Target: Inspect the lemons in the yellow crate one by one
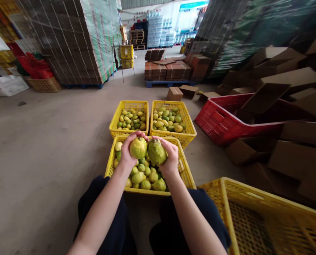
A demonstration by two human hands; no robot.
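My left hand is wrapped round a yellow-green citrus fruit. Beside it, my right hand grips a greener, bumpy citrus fruit. The two fruits are held side by side, stem ends up, above the near yellow crate. That crate holds many green and yellow citrus fruits. Just beyond it stand two more yellow crates, the back left crate and the back right crate, both with smaller-looking green and yellow fruits inside.
At the lower right is another yellow crate. A red crate and a heap of cardboard boxes lie on the right. Further off are flattened cartons on a blue pallet and tall wrapped stacks.
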